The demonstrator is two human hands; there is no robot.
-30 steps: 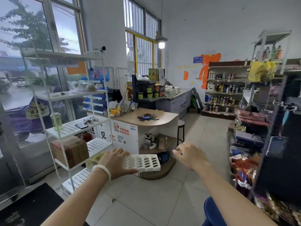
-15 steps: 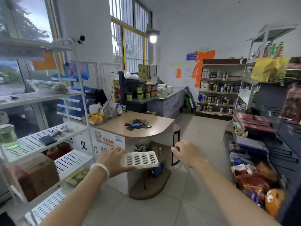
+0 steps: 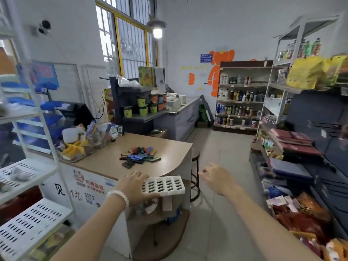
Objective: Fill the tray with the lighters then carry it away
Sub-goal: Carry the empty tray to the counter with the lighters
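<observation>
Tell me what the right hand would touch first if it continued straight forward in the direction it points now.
Probably the rounded edge of the counter. The right hand is empty, its fingers loosely curled and pointing forward-left toward that edge. Depth is unclear; it could pass just beside the counter, above the stool.

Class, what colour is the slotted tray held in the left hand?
White, with dark slots; the tray shows best in the head view.

The left hand (image 3: 132, 187) covered the tray's (image 3: 163, 185) near-left edge; the lighters (image 3: 140, 155) were too small and blurred to count.
</observation>
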